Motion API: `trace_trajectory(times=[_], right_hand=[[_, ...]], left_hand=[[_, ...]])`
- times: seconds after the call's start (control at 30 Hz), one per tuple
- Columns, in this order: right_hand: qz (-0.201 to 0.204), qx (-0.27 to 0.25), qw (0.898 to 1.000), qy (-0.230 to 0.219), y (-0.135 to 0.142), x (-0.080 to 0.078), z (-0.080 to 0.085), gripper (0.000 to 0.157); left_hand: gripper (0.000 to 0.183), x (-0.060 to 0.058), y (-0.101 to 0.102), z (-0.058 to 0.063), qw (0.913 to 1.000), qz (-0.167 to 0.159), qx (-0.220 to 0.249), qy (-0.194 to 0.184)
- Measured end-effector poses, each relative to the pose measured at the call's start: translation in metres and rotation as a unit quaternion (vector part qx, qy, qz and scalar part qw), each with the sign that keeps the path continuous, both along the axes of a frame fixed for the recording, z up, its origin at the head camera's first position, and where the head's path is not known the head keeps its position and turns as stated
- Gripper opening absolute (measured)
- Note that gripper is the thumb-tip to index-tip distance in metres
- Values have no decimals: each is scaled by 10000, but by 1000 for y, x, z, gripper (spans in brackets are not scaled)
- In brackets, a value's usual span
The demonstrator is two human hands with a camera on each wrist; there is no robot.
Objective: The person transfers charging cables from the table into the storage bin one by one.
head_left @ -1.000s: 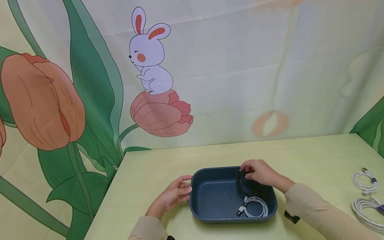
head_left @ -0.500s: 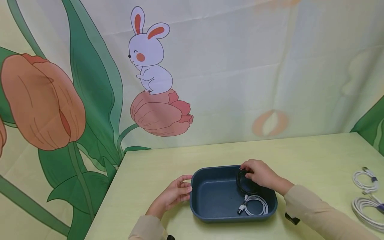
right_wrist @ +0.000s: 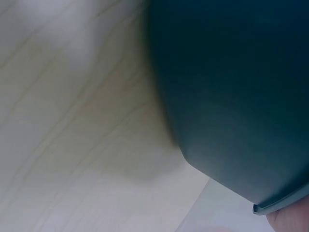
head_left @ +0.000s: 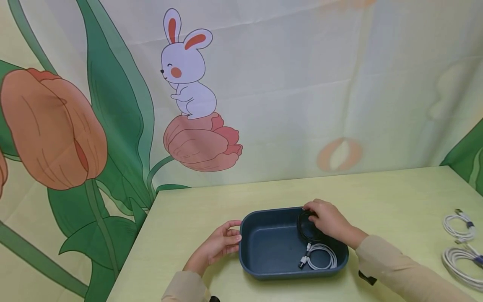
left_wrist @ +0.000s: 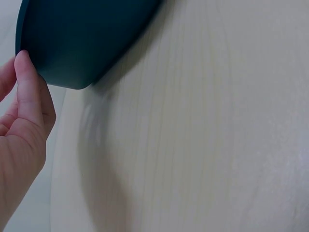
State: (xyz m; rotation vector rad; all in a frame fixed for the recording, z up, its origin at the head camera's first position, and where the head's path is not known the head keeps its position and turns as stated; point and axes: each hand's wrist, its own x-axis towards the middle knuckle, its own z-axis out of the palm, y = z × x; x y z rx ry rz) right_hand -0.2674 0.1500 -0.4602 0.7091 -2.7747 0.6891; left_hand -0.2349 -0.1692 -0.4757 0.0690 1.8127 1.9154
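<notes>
a blue tray (head_left: pixel 268 249) is set on the pale bench (head_left: pixel 200 207). its left wall is touched by the left hand (head_left: pixel 219 244), whose fingers are relaxed and not closed round anything. the black cable (head_left: pixel 299 228) is pinched between the thumb and fingers of the right hand (head_left: pixel 329 218) at the tray's far right, its coil inside; its right part is hidden by the hand. a coiled white cable (head_left: pixel 333 256) is lying in the tray's near right part, its plug pointed left. two more white coils (head_left: pixel 449 266), dark-banded, are placed well apart at the bench's right, one nearer than the other.
</notes>
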Motion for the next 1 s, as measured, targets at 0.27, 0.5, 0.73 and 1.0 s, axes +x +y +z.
trace_trajectory(times=[0.27, 0.5, 0.73, 1.0], right_hand=[[-111, -1, 9998, 186, 0, 1, 0, 23], [115, 144, 9998, -124, 3, 0, -2, 24], [348, 240, 9982, -420, 5, -1, -3, 23], [473, 202, 9965, -661, 4, -3, -2, 24]], left_hand=[[46, 0, 0, 0, 10000, -14, 21, -21], [47, -2, 0, -3, 10000, -12, 39, -19], [47, -2, 0, -3, 10000, 28, 51, -46], [47, -1, 0, -2, 9999, 24, 95, -31]])
